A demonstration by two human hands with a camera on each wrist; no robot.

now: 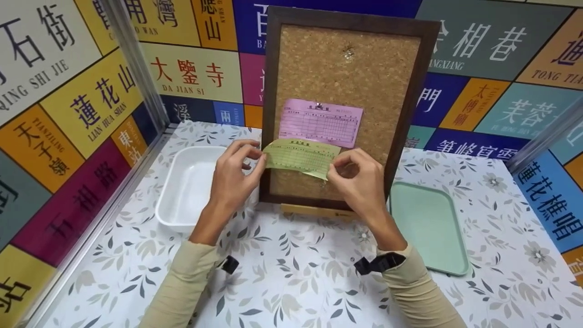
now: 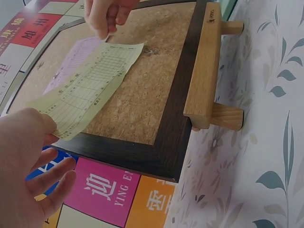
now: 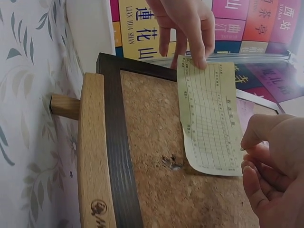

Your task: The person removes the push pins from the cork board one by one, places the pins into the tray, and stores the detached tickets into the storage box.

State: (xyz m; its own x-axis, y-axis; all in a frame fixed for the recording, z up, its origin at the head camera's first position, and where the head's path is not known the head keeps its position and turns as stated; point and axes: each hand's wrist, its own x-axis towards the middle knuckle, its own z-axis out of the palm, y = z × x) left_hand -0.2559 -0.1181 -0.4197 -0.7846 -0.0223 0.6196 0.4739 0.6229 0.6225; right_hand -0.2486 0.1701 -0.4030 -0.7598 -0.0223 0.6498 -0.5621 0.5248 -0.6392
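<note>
A green printed receipt slip [image 1: 300, 157] spans between my two hands in front of a cork board [image 1: 314, 68] with a dark wooden frame. My left hand [image 1: 237, 171] pinches its left end between thumb and forefinger; the other fingers are spread in the left wrist view. At the slip's right edge, my right hand [image 1: 360, 180] pinches with curled fingers; a tiny pale bit [image 3: 243, 149] shows at its fingertips, too small to tell. Just above, a pink receipt slip [image 1: 321, 123] hangs on the cork with a small pin [image 1: 319, 105] at its top. The green slip's lower edge curls away from the board.
A wooden stand [image 2: 204, 71] supports the tilted board. On the left stands a white tub [image 1: 182, 191], on the right lies a pale green tray [image 1: 430, 228]. Small shiny clusters [image 1: 348, 53] sit on the cork. Printed walls enclose the leaf-patterned table [image 1: 291, 273].
</note>
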